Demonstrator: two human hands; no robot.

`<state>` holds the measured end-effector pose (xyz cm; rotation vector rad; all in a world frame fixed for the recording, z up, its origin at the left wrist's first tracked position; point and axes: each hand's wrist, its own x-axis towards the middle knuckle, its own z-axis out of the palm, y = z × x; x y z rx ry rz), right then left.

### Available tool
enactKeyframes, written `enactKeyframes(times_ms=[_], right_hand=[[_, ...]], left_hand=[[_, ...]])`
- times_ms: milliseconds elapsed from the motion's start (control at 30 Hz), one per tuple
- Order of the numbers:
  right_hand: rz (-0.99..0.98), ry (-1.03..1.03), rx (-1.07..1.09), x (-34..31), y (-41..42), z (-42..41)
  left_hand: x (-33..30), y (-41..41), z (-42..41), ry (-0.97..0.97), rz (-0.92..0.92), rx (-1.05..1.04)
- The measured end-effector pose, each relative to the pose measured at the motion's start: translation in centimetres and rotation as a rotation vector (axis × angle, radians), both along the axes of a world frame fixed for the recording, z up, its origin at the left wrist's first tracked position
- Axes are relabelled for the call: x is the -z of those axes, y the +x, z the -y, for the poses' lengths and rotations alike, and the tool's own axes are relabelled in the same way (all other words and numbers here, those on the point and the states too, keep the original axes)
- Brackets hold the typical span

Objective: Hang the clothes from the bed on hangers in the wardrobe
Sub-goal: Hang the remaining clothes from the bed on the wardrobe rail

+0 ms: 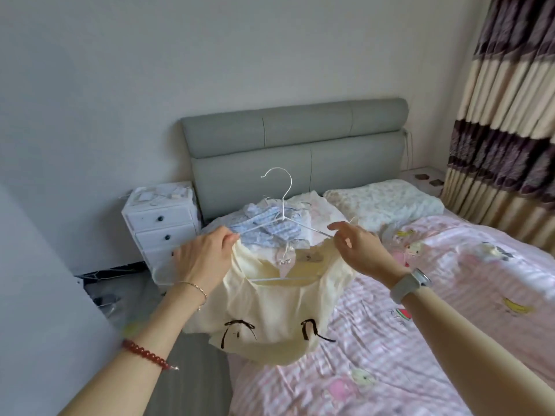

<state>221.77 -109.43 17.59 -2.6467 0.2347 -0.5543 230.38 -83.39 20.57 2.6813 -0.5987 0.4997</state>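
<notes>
The pale yellow fabric garment with black bows (270,310) is held up over the edge of the pink striped bed (420,325), already threaded on the white wire hanger (283,211). The left hand (204,259) pinches one shoulder; the right hand (357,247) pinches the other at the hanger's arm, so the neckline can be seated evenly.

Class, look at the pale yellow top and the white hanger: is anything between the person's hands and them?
No. The left hand already grips the top at one shoulder, and the right hand pinches its other shoulder by the hanger arm. The wardrobe is out of view, so that path cannot be judged.
</notes>
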Motion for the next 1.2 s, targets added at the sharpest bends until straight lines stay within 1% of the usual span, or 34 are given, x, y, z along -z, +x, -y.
enactKeyframes(times_ms=[133,200,300,333,467,567,700,767,833,900,933,967,1033,1067,1133,1200], right_hand=[[0.012,0.047,-0.088,2.9,-2.5,-4.5],[0.015,0.039,-0.127,5.1,-3.2,-6.8],[-0.073,0.052,-0.226,8.7,-4.1,-10.5],[-0.105,0.074,-0.237,9.8,-4.6,-11.8],[-0.119,0.126,-0.287,13.5,-7.9,-17.6],[-0.124,0.078,-0.411,15.4,-10.3,-22.9],[-0.14,0.072,-0.629,16.2,-12.7,-31.0],[-0.164,0.04,-0.743,15.3,-13.9,-35.3],[-0.221,0.006,-0.86,14.1,-14.8,-39.5],[-0.269,0.017,-1.017,12.8,-15.5,-43.7],[-0.286,0.019,-1.084,11.9,-15.9,-45.8],[-0.293,0.03,-1.158,10.9,-16.4,-48.0],[-0.311,0.02,-1.326,9.2,-17.4,-52.5],[-0.334,0.017,-1.404,8.3,-18.1,-54.7],[-0.333,0.032,-1.55,6.4,-20.1,-59.0],[-0.313,0.081,-1.684,4.3,-22.6,-62.8]], left_hand=[[1.6,-6.0,-3.7,0.102,-0.088,-0.071],[3.3,-7.4,-6.4,0.074,-0.224,-0.069],[6.5,-9.9,-11.0,0.011,-0.428,-0.024],[7.5,-11.0,-12.5,0.0,-0.472,-0.006],[11.1,-16.7,-18.3,-0.01,-0.628,0.038],[13.3,-20.7,-23.7,-0.041,-0.715,-0.083],[14.1,-26.8,-31.4,-0.142,-0.735,-0.411],[13.3,-30.3,-34.8,-0.189,-0.67,-0.551],[11.6,-33.9,-38.2,-0.09,-0.501,-0.692],[10.1,-37.5,-41.5,0.032,-0.267,-0.787],[9.6,-39.3,-43.2,0.068,-0.217,-0.827],[9.1,-41.1,-44.8,0.079,-0.183,-0.882],[7.8,-44.9,-47.5,0.014,-0.12,-1.01],[7.3,-46.8,-48.7,-0.002,-0.052,-1.049],[5.9,-50.7,-50.7,0.024,0.071,-1.13],[4.9,-54.5,-52.4,0.025,0.148,-1.268]])
